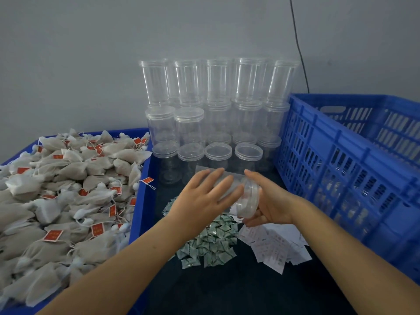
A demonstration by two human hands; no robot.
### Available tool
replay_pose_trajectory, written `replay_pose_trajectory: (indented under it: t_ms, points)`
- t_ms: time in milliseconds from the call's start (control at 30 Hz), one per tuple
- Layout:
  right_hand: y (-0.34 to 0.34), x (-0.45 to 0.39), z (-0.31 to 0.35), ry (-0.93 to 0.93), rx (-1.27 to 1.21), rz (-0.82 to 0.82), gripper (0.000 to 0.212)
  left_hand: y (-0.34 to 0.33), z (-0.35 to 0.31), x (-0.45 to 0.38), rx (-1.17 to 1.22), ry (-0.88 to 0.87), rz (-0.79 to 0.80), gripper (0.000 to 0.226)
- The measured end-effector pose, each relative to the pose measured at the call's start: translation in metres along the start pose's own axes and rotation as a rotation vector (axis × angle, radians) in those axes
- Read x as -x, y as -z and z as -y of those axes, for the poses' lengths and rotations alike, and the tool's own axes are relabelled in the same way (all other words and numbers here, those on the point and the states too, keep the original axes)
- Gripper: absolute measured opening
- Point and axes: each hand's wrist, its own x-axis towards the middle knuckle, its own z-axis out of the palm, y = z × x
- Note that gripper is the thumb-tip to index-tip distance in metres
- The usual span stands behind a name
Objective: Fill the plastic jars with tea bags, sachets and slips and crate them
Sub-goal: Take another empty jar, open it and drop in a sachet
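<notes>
So there's a clear plastic jar (pixel 236 192) lying on its side in mid-air, held over the dark surface (pixel 227 287) between both hands. The right hand (pixel 270 205) is curled around the lid end, fingers wrapping under the screw-on cap, so it's properly gripping it. The left hand (pixel 204 198) lies flat over the jar's body with fingers straight and spread, resting on it rather than clutching. The jar is see-through, smooth and cylindrical, a bit blurry, and I can't tell what's inside, if anything.

Behind it is a stack of jars (pixel 216 114), same clear plastic with ribbed lids, stacked three high against the grey wall (pixel 91 53).

On the left, a blue bin (pixel 143 201) is heaped with tea bags (pixel 63 192), soft beige mesh pouches with strings and little red tags. Under the hands is a pile of sachets (pixel 209 244), small, crinkly, green-and-white squares. Just beside them on the right are the slips (pixel 277 248), thin white printed paper. Far right is a blue crate (pixel 354 169), hard plastic with slotted lattice walls.
</notes>
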Motion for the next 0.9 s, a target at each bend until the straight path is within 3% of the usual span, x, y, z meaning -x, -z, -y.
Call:
replay_pose_trajectory:
  t_ms: [100, 200, 267, 333, 400, 433, 500, 600, 733, 900]
  points:
    - [-0.002, 0.001, 0.0, 0.181, 0.13, -0.079, 0.071, -0.001, -0.002, 0.002, 0.172, 0.224, 0.19, 0.078]
    - [-0.006, 0.01, 0.007, 0.334, 0.301, -0.094, 0.022, -0.001, 0.0, 0.004, 0.488, 0.431, 0.359, 0.095]
    - [-0.004, 0.017, 0.012, 0.381, 0.306, -0.048, 0.022, -0.001, 0.003, 0.006, 0.727, 0.532, 0.404, 0.096]
    - [0.003, 0.019, 0.013, 0.477, 0.231, 0.003, 0.032, 0.002, 0.006, 0.006, 1.152, 0.705, 0.476, 0.088]
    - [0.017, 0.015, 0.014, 0.59, 0.036, -0.007, 0.042, 0.003, 0.01, 0.008, 1.497, 0.845, 0.486, 0.077]
    - [0.024, 0.012, 0.015, 0.623, -0.117, -0.037, 0.044, 0.003, 0.011, 0.009, 1.554, 0.89, 0.465, 0.076]
    - [0.033, 0.004, 0.015, 0.658, -0.35, -0.135, 0.041, 0.002, 0.013, 0.009, 1.593, 0.967, 0.377, 0.08]
    - [0.032, -0.017, 0.01, 0.675, -0.417, -0.355, 0.044, 0.0, 0.017, 0.006, 1.623, 1.069, 0.225, 0.066]
    - [0.022, -0.046, -0.007, 0.644, -0.233, -0.546, 0.059, -0.008, 0.022, 0.008, 1.533, 1.231, 0.056, 0.073]
    - [0.001, -0.085, -0.027, 0.515, 0.03, -0.696, 0.061, -0.021, 0.027, 0.014, 1.419, 1.316, -0.038, 0.079]
